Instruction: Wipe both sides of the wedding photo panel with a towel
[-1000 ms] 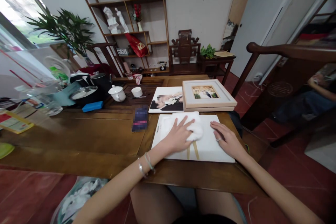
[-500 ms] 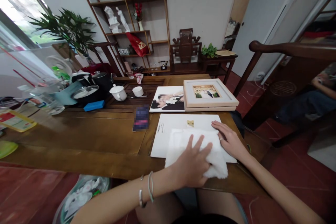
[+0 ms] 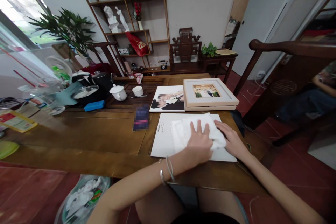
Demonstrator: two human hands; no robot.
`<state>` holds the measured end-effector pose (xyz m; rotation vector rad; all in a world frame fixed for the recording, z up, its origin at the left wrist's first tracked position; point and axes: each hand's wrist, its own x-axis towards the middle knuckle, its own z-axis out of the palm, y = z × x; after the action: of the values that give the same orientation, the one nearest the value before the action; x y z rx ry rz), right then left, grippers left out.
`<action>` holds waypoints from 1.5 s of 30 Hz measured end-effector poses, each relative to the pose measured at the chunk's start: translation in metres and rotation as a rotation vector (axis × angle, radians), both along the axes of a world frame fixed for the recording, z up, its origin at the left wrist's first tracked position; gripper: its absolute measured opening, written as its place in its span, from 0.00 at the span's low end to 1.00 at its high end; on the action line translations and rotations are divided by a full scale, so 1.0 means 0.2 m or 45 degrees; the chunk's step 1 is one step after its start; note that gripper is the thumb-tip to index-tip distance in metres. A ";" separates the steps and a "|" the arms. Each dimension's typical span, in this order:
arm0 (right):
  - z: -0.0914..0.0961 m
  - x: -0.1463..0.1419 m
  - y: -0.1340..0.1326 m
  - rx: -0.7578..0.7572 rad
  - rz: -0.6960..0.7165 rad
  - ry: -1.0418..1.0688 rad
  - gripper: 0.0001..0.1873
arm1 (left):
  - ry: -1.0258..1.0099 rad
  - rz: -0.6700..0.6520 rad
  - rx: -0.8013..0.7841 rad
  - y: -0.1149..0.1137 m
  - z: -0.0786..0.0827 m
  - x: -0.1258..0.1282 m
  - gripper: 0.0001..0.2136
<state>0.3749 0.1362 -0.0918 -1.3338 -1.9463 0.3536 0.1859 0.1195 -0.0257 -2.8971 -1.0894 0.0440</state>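
A white panel (image 3: 162, 140) with small print along its left side lies flat near the table's front edge. Spread over its middle and right part is a folded white cloth (image 3: 180, 134). My left hand (image 3: 198, 145) presses down on this cloth from above, fingers spread and stretched out. At the panel's right side rests my right hand (image 3: 232, 140), its fingers extended and flat by the cloth's edge. Just behind the panel lie a photo print (image 3: 168, 99) and a light wooden picture frame (image 3: 211, 92), which sits on another frame.
Left on the wooden table (image 3: 105, 133) are a dark pixelated item (image 3: 141, 118), a blue sponge (image 3: 94, 105), a white lidded cup (image 3: 118, 92), a small white bowl (image 3: 138, 91) and a black pot (image 3: 86, 92). A bin (image 3: 84, 196) stands below the front edge. A chair (image 3: 275, 77) stands at right.
My left hand has slid the white cloth away from me, up the panel, covering the small yellowish patch that showed before. My right hand has stayed at the panel's right side.
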 end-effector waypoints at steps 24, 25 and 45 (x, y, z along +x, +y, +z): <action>0.01 -0.01 0.00 -0.017 0.016 0.008 0.20 | 0.088 -0.309 -0.172 -0.31 0.10 -0.14 0.15; 0.01 -0.01 0.00 -0.011 0.007 0.004 0.20 | 0.097 -0.305 -0.204 -0.27 0.12 -0.17 0.15; 0.03 -0.02 -0.01 0.046 -0.003 -0.063 0.18 | -0.004 -0.144 -0.137 0.37 0.14 -0.07 0.11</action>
<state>0.3700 0.1339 -0.0861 -1.3330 -1.9827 0.2851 0.1719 0.1943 0.0025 -3.0498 -0.9502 0.0971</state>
